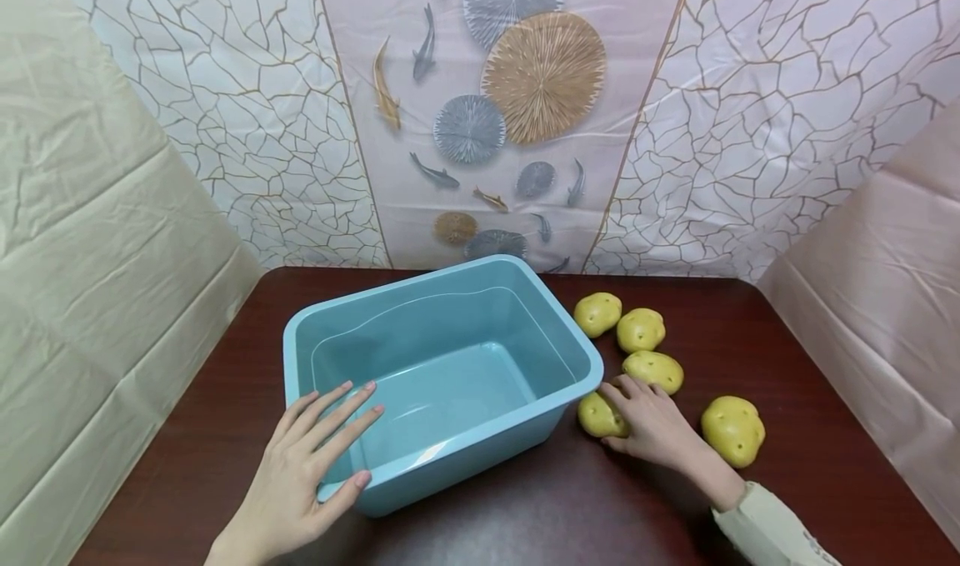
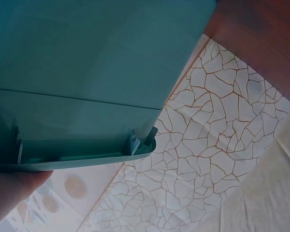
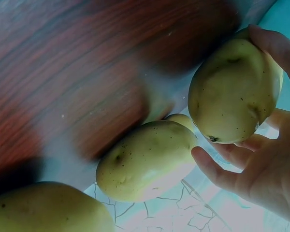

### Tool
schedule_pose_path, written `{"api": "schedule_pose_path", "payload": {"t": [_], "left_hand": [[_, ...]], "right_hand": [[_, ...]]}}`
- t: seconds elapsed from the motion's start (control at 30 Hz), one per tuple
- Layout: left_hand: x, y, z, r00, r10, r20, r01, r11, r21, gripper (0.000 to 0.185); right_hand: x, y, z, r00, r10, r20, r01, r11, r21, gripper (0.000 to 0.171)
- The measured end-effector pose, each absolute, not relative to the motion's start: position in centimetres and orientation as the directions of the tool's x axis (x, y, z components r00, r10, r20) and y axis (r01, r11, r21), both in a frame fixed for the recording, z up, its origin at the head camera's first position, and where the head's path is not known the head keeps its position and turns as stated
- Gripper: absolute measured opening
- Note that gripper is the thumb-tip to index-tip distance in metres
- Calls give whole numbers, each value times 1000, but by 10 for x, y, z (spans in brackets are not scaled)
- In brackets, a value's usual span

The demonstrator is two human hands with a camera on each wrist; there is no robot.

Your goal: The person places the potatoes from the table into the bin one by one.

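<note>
Potatoes [image 1: 733,431], five of them, all outside the blue tub [image 1: 450,391]

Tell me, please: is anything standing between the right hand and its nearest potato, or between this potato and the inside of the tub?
Nothing visible separates the right hand from that potato, which it holds. However, the wall and rim of the tub, at its near right corner, stand between the potato and the inside.

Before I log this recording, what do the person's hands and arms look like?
The left hand and right hand are gloveless, with no rings visible on the fingers. On the right, a pale greenish sleeve carries small markings, too small to read; no left sleeve shows.
</note>
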State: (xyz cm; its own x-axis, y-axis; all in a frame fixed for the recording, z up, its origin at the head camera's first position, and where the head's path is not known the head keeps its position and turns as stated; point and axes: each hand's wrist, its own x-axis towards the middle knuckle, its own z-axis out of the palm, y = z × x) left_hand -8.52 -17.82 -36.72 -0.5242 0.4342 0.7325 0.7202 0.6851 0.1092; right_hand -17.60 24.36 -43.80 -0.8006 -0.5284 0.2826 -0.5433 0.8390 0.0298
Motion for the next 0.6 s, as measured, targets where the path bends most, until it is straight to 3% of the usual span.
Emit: {"api": "schedule_pose_path", "payload": {"t": [0.6], "left_hand": [[-84, -178, -366, -532, 428, 730, 716, 687, 119, 50]], "right_hand": [[-171, 252, -426, -839, -471, 274, -486, 874, 16, 72]]}}
